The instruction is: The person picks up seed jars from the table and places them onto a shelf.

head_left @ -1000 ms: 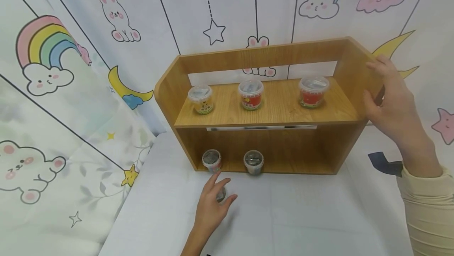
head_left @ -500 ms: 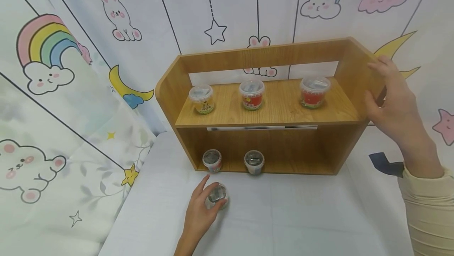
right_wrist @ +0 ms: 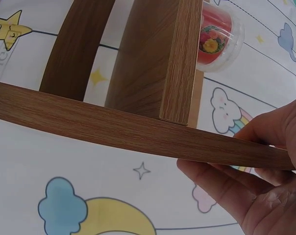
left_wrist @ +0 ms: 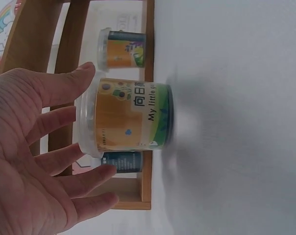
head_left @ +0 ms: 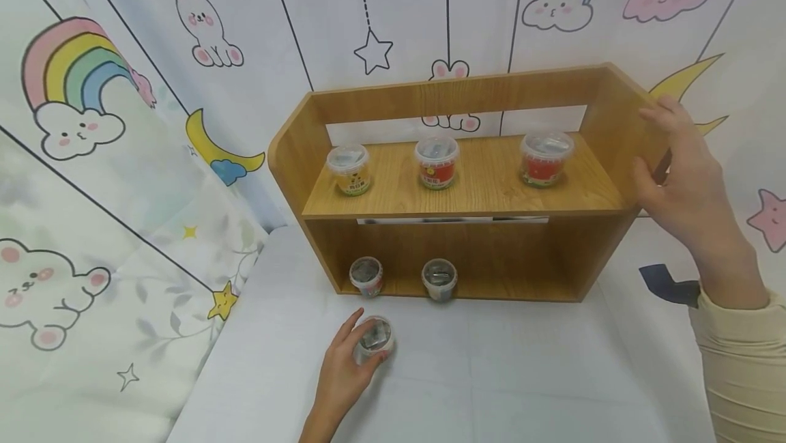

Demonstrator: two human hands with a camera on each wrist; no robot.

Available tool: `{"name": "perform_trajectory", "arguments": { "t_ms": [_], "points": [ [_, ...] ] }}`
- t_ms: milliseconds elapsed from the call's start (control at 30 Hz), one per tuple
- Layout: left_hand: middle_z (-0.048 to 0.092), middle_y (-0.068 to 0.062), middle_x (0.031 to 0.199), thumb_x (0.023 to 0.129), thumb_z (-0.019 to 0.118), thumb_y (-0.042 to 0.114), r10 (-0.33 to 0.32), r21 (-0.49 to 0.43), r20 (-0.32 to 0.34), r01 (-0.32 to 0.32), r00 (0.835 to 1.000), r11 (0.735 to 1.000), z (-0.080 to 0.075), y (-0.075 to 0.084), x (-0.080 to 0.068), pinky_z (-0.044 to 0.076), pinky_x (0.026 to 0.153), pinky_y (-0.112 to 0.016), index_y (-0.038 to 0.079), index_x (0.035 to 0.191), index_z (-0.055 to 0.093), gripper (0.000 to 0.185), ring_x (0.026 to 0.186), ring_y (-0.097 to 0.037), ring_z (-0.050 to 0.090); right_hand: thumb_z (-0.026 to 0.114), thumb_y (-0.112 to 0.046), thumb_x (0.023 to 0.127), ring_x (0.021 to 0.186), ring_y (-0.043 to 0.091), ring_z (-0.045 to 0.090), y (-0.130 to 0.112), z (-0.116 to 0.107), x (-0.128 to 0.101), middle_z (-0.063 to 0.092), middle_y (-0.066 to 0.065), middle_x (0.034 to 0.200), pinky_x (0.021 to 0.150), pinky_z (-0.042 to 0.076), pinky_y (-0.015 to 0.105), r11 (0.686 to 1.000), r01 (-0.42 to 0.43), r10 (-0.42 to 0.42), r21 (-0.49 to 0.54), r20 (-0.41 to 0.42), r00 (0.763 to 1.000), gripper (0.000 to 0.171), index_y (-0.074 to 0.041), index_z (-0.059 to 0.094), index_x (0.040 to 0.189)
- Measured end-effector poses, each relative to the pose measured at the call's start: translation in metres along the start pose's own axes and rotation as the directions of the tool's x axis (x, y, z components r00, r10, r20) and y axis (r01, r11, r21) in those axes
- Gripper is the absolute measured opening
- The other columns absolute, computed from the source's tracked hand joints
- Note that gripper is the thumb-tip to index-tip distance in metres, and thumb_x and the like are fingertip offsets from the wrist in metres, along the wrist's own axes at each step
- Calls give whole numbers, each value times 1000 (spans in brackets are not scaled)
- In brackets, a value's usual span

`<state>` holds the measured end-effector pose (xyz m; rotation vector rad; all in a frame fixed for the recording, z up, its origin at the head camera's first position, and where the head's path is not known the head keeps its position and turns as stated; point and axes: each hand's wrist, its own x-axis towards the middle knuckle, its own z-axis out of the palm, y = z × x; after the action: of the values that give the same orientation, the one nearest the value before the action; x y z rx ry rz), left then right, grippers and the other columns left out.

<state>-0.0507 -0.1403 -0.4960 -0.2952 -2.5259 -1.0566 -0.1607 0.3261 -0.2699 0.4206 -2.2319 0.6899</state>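
My left hand (head_left: 345, 368) pinches a clear-lidded plastic cup (head_left: 376, 336) between thumb and fingers on the white table in front of the shelf. In the left wrist view, that cup (left_wrist: 131, 115) has an orange and green label with a sunflower and "My little g…" on it. The thumb lies at one side of its lid, the fingers at the other. Up at the right, my right hand (head_left: 690, 180) grips the side panel of the two-tier wooden shelf (head_left: 491, 218). The right wrist view shows the panel (right_wrist: 138, 137) between thumb and fingers.
Three lidded cups stand on the upper tier: a yellow one (head_left: 350, 171), a red one (head_left: 437, 163) and another red one (head_left: 545, 160). Below are two more, a left cup (head_left: 366, 275) and a middle cup (head_left: 439, 279). A patterned curtain (head_left: 245, 13) hangs behind.
My left hand has come back and left from in front of the lower-left cup, and its thumb and fingers have closed on the cup on the table. The right hand keeps its place.
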Motion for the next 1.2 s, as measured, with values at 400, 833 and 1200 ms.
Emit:
{"name": "perform_trajectory", "arguments": {
  "t_ms": [400, 833, 1200],
  "points": [
    [58, -17, 134, 66, 91, 11, 2, 2, 22, -2, 1000, 1000, 1, -2, -6, 51, 90, -51, 10, 112, 71, 50, 114, -39, 61, 56, 14, 83, 124, 36, 45, 0, 0, -1, 31, 1, 158, 67, 28, 1, 1000, 8, -8, -22, -7, 1000, 72, -10, 40, 148],
    [60, -15, 131, 66, 91, 6, 2, -17, 17, -2, 1000, 1000, 1, -4, -6, 51, 91, -51, 10, 109, 71, 48, 115, -35, 61, 55, 14, 83, 103, 34, 45, 0, 0, 0, 30, 1, 158, 64, 29, 2, 1000, 4, -4, -25, -3, 1000, 72, -10, 39, 149],
    [61, -15, 129, 64, 92, 6, 41, -35, 21, -40, 999, 999, 6, 2, -3, 52, 90, -49, 10, 106, 72, 47, 114, -33, 62, 56, 14, 84, 112, 38, 46, 1, 1, -1, 29, 0, 159, 65, 28, 0, 1000, -8, 8, -12, 6, 1000, 72, -11, 38, 149]
  ]
}}
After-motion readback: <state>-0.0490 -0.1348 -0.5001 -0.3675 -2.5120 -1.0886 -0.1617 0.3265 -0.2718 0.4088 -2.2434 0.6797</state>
